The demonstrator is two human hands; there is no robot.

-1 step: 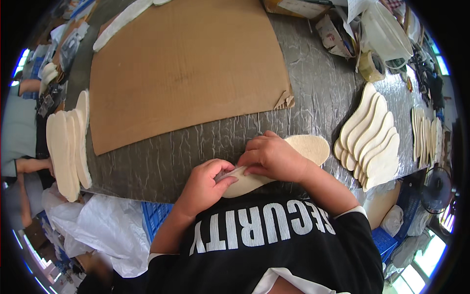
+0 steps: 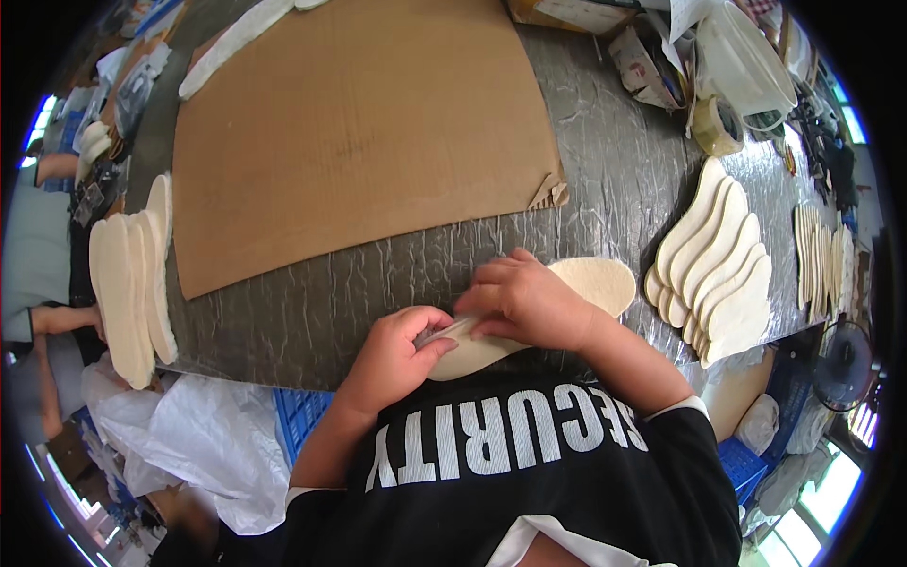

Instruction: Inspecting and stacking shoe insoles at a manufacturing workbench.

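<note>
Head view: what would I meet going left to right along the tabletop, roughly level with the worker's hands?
Overlapping pale insoles at the left → the worker's left hand → right hand → exposed end of the held insole → fanned insoles → another row of insoles.

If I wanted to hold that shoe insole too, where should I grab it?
Probably pinch the insole by its rounded right end, coming from the right. That end looks thin and sticks out uncovered beyond the right hand, while the left hand pinches near the other end.
</note>
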